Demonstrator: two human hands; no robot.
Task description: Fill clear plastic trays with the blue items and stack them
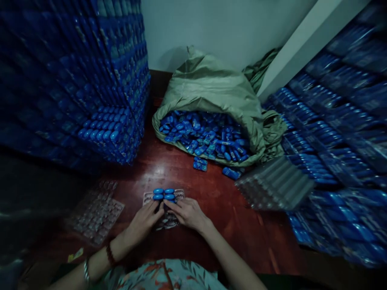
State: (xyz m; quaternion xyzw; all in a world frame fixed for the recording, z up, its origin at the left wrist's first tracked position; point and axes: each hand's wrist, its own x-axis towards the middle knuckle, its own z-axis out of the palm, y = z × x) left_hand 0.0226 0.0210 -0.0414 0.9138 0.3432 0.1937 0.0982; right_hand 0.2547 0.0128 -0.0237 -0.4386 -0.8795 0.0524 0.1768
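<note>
While both hands press fingertips onto it, the clear blister tray point(165, 205) lies on the red-brown floor point(211, 209), four blue capsules point(163, 194) seated at its far end. Left hand point(144, 220) and right hand point(186, 212) grasp nothing. Beyond: green sack point(211, 92) spilling blue capsules, empty trays point(96, 213) left, filled stacks point(90, 80) flanking.

A packing storeroom: filled blue trays point(115, 100) stacked at 10 and 3 o'clock, a sack point(211, 92) of blue pieces at 12.
</note>
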